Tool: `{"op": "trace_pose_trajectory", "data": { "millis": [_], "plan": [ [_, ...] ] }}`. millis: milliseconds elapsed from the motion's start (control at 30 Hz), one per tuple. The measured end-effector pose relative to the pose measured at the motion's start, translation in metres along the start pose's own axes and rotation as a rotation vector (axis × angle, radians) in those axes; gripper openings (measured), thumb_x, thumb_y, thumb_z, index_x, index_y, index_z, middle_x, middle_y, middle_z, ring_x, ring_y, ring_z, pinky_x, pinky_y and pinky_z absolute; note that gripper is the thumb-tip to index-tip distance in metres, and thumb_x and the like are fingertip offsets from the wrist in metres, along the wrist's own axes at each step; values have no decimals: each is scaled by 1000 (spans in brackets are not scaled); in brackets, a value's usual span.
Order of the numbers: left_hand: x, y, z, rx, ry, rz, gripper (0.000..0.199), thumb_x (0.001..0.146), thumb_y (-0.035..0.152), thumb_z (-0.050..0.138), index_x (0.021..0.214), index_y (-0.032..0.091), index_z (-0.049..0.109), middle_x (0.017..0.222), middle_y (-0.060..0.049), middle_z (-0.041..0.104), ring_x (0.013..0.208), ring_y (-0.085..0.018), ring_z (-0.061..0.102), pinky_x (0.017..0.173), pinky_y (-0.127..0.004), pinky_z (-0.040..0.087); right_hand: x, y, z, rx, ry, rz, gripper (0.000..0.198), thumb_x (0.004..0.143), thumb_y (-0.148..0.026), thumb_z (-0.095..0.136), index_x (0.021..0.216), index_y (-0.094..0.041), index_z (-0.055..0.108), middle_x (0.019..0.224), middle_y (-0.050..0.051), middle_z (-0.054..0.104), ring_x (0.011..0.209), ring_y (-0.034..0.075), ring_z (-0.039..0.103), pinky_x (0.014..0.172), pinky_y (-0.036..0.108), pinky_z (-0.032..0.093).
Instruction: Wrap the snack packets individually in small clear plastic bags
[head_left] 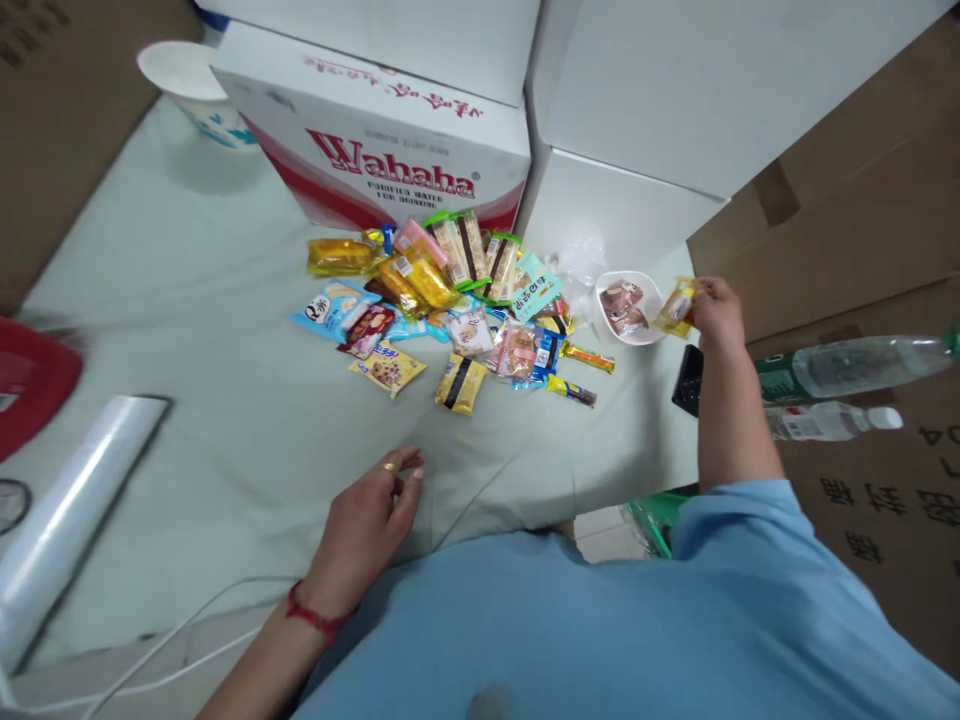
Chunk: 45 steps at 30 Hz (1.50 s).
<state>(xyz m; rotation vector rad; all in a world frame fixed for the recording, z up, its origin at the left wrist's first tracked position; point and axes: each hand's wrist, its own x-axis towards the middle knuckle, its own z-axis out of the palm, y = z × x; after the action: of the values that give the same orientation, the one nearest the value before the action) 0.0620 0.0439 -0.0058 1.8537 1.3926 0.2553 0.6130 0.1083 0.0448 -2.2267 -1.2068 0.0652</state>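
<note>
My right hand (718, 312) is closed on one end of a small yellow snack packet (678, 307). It holds the packet at the right rim of a white bowl (654, 290). Inside the bowl lie a few pinkish-brown wrapped snacks (624, 306). My left hand (373, 512), wearing a ring, rests near the table's front edge with its fingers loosely bent and nothing in them. Beyond it spreads a pile of wrapped snacks, among them a yellow cookie packet (388, 369), a gold-and-black packet (460, 384), a blue bag (334, 309) and green-edged wafer packs (466, 248).
A white Wahaha carton (390, 150) stands behind the snacks, beside plain white boxes (615, 200). A paper cup (202, 95) is at the back left, a plastic film roll (79, 510) at the left. Bottles (862, 368) and a black object (687, 380) lie by my right forearm.
</note>
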Motion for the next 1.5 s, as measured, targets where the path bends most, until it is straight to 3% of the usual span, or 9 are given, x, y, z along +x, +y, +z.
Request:
{"op": "trace_pose_trajectory", "data": {
  "millis": [133, 333, 667, 833, 933, 1033, 1167, 1300, 1500],
  "plan": [
    [1, 2, 5, -5, 25, 45, 48, 99, 50, 38, 122, 21, 68, 112, -9, 81, 92, -24, 77, 91, -37, 59, 33, -1, 21, -138, -160, 138, 39, 102, -12, 41, 130, 5, 60, 102, 20, 70, 68, 8, 54, 72, 32, 42],
    [-5, -3, 13, -14, 46, 27, 52, 100, 53, 36, 124, 19, 67, 115, -10, 81, 96, -25, 78, 94, -38, 59, 11, -8, 55, -392, -155, 87, 35, 105, -15, 46, 132, 4, 60, 124, 30, 61, 96, 19, 60, 85, 38, 37],
    [2, -19, 18, -23, 62, 60, 50, 98, 52, 40, 119, 19, 70, 116, -11, 80, 96, -26, 78, 92, -39, 60, -9, -43, 34, -563, 22, -123, 42, 108, -31, 39, 126, -8, 69, 127, 24, 60, 109, 26, 54, 83, 39, 38],
    [4, -24, 19, -35, 46, 106, 47, 98, 50, 38, 110, 21, 73, 108, -11, 81, 94, -26, 78, 89, -38, 61, -59, -82, 66, -600, -337, -449, 30, 102, -32, 54, 122, -18, 72, 127, 15, 65, 108, 26, 59, 82, 34, 42],
    [2, -30, 13, -30, 48, 110, 48, 97, 50, 38, 109, 20, 74, 110, -12, 81, 98, -27, 77, 90, -39, 61, -77, -97, 88, -666, -424, -395, 31, 101, -26, 49, 120, -17, 71, 130, 17, 64, 109, 29, 61, 83, 37, 44],
    [-3, -35, 7, -70, 73, 74, 49, 96, 51, 40, 110, 19, 74, 113, -13, 80, 99, -28, 76, 90, -40, 60, -92, -102, 93, -424, -305, -226, 27, 100, -26, 47, 104, -15, 71, 113, 15, 70, 97, 25, 63, 82, 37, 46],
    [-7, -37, 9, -301, 38, -42, 47, 94, 57, 48, 111, 20, 72, 106, -10, 80, 84, -24, 73, 80, -38, 59, -137, -106, 80, 477, -162, 75, 24, 93, -46, 62, 96, -22, 58, 86, 2, 71, 56, 12, 46, 54, 24, 40],
    [1, -18, 26, -854, -151, -202, 56, 89, 67, 60, 115, 18, 63, 112, -13, 75, 76, -18, 69, 73, -33, 57, -211, -125, 78, 1193, -490, 344, 33, 84, -44, 78, 94, -26, 53, 74, -6, 64, 42, 5, 24, 39, 16, 25],
    [35, 16, 44, -1612, -445, -268, 66, 72, 64, 84, 120, 25, 61, 118, -7, 68, 96, -21, 70, 81, -42, 62, -269, -157, 94, 1343, -842, 508, 36, 80, -42, 86, 94, -25, 57, 67, -7, 61, 42, 4, 25, 41, 15, 27]
  ]
}}
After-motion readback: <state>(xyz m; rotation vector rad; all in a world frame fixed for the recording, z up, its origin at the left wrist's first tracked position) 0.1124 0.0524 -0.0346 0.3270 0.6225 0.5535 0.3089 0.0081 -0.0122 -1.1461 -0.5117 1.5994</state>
